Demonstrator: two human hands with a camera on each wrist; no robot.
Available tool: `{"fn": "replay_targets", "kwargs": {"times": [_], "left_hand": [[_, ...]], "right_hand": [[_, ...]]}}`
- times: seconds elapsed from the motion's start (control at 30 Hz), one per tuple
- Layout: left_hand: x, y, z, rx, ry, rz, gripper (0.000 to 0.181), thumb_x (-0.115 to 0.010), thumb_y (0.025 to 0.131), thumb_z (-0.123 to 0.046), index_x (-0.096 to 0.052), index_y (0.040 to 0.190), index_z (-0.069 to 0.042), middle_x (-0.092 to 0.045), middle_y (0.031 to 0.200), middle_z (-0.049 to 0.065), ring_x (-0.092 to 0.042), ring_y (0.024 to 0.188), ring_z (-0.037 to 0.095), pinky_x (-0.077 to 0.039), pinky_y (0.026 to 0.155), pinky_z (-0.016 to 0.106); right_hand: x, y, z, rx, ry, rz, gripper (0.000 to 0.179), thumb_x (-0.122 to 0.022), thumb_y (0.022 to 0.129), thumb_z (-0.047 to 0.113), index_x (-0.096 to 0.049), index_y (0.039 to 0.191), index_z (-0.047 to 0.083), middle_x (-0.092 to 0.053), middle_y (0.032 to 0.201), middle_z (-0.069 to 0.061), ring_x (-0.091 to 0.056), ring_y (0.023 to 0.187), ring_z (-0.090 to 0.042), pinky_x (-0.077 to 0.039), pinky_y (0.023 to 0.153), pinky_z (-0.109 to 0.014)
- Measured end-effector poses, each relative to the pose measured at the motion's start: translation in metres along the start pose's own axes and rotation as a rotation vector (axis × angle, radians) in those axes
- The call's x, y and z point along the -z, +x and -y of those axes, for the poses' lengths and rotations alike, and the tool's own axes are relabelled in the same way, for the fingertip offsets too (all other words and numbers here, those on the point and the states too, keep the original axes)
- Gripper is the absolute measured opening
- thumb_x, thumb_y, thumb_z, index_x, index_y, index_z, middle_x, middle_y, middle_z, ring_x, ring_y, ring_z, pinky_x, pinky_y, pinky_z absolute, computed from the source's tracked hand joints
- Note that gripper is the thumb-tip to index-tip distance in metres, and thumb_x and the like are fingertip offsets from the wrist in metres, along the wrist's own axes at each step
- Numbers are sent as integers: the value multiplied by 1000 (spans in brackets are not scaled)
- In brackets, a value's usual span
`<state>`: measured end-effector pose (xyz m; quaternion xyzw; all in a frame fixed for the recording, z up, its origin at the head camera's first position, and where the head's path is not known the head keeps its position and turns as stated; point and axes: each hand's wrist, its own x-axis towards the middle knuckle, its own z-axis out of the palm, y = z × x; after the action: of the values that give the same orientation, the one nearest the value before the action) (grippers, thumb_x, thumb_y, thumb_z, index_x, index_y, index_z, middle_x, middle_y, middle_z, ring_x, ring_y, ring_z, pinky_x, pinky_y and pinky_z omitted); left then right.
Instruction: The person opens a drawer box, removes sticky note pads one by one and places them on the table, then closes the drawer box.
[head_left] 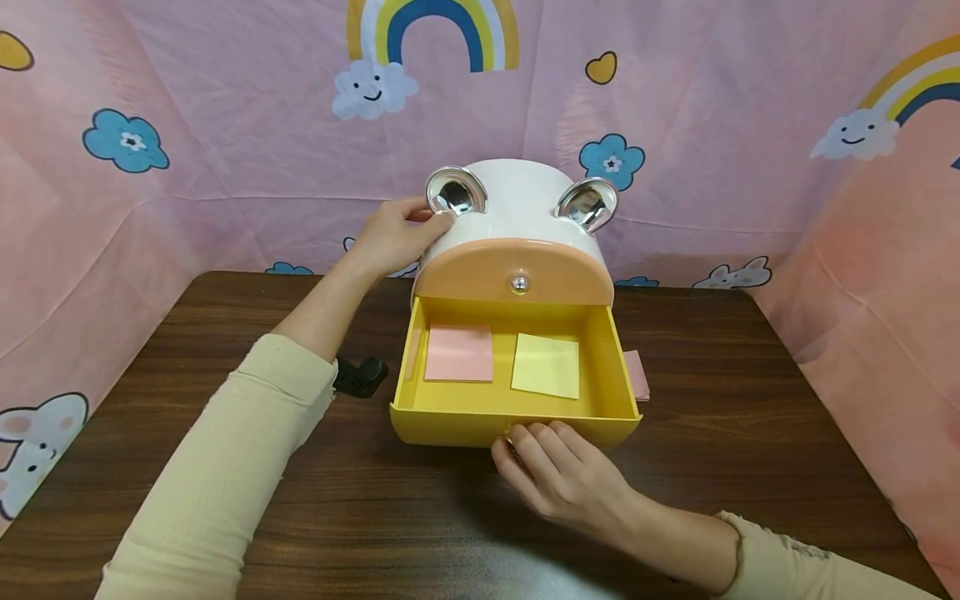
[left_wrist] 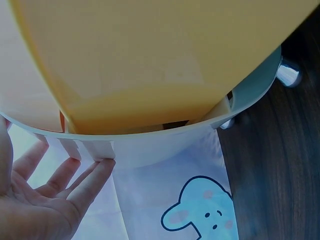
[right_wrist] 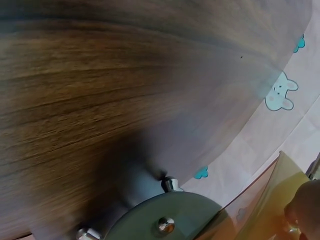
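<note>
A white animal-shaped drawer box (head_left: 517,196) with shiny silver ears (head_left: 588,204) stands on the table. Its yellow drawer (head_left: 450,429) is pulled out toward me, holding a pink sticky-note pad (head_left: 459,354) and a pale yellow one (head_left: 546,367). My left hand (head_left: 393,237) touches the box's left side by the ear; in the left wrist view its straight fingers (left_wrist: 92,187) meet the white shell. With curled fingers, my right hand (head_left: 570,487) grips the knob at the drawer front, mostly hidden beneath them.
Above the yellow drawer is a closed orange drawer (head_left: 480,271) with a silver knob. The right wrist view shows a green drawer front (right_wrist: 145,217) and silver feet (right_wrist: 170,184). Pink paper (head_left: 636,375) lies right of the box. A printed cloth (head_left: 262,125) hangs behind the table.
</note>
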<state>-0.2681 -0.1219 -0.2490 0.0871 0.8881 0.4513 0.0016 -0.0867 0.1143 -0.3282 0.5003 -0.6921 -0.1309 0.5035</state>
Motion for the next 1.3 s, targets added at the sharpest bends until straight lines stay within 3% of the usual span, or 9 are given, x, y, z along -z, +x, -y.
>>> {"fn": "replay_targets", "kwargs": {"times": [1.3], "left_hand": [[0,1,0,13,26,8,54,-51,89,-48,-53,128,-12,-52,129,12,-51,115,26,-46,91,38]], "right_hand": [[9,4,0,-3,21,-15,25,-35,94,3,-60,93,8,-59,85,-8,-53,67,-16,-45,59,-22]]}}
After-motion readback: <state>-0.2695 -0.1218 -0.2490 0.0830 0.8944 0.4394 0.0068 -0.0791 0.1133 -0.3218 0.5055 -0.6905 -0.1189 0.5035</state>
